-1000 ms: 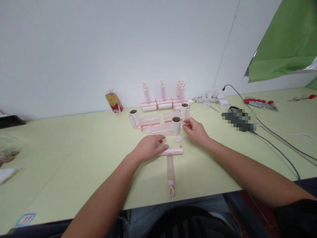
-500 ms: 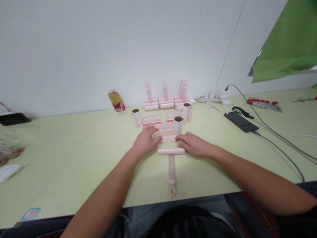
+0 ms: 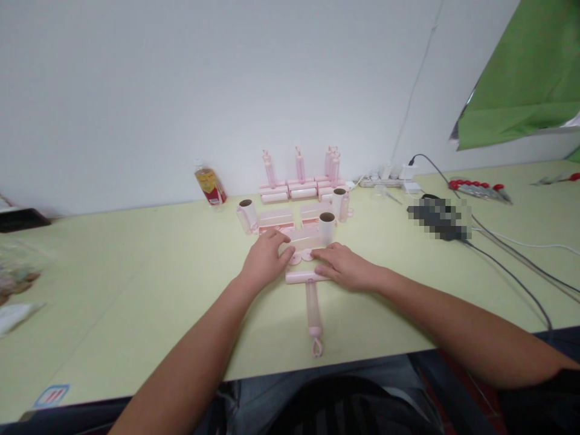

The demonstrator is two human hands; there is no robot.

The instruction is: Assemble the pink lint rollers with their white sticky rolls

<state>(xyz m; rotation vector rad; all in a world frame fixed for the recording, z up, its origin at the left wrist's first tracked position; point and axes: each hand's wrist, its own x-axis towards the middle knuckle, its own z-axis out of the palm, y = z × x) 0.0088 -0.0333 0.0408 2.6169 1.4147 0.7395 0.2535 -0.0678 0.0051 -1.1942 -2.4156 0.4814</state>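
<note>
My left hand (image 3: 265, 257) lies on the table with fingers apart, its thumb at the edge of the left pink disc (image 3: 295, 259). The fingers of my right hand (image 3: 347, 267) are stretched out, a fingertip on the right pink disc (image 3: 307, 255). Both discs lie flat, close side by side. Just nearer to me is a pink lint roller frame (image 3: 296, 277), its right end partly under my right hand, with its handle (image 3: 313, 308) toward me. Beyond the discs are a clear pink cover (image 3: 304, 238) and an upright white paper roll (image 3: 327, 229).
Two more white rolls, the left one (image 3: 247, 212) and the right one (image 3: 338, 202), stand behind among open pink covers (image 3: 276, 216). Several lint rollers (image 3: 302, 191) line the wall. A drink bottle (image 3: 211, 184) stands left; cables (image 3: 507, 272) and a power strip (image 3: 380, 181) are right.
My right hand has slid left with the right disc, which now sits nearer the left disc. It now covers the right end of the lint roller frame. My left hand has hardly moved.
</note>
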